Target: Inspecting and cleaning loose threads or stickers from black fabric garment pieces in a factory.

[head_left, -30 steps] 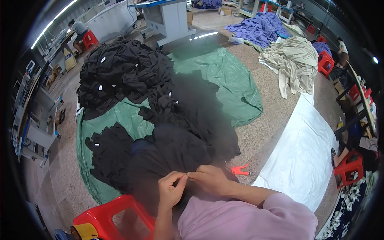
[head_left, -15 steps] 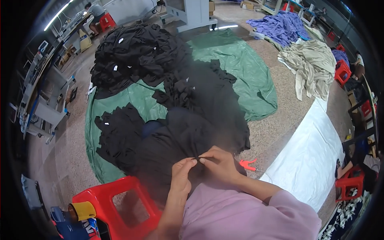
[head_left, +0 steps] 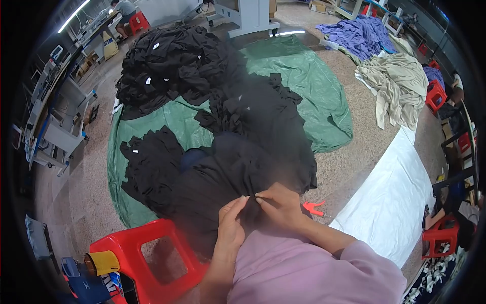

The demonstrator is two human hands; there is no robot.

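Observation:
A black garment [head_left: 217, 187] lies spread over my lap, its folds running up to my fingertips. My left hand [head_left: 232, 221] is closed in a pinch on the cloth, thumb against fingers. Close beside it on the right, my right hand [head_left: 280, 204] also pinches the black cloth between thumb and forefinger. A narrow gap separates the two sets of fingertips. The exact edge or seam they grip is too dark to make out. Just right of my right hand lies a red-handled tool [head_left: 314, 207], probably trimming snips, partly hidden by its angle.
A red plastic stool [head_left: 129, 248] stands at lower left, with a yellow tape roll [head_left: 103, 263] beside it. Ahead, a big heap of black garments [head_left: 172, 61] rests on a green sheet [head_left: 298, 66]. White sheeting [head_left: 387, 202] covers floor at right; purple cloth [head_left: 359, 35] is piled beyond.
My fingertips have moved slightly apart, the right ones shifting a little to the right. The view has tilted slightly; the garment stays on my lap.

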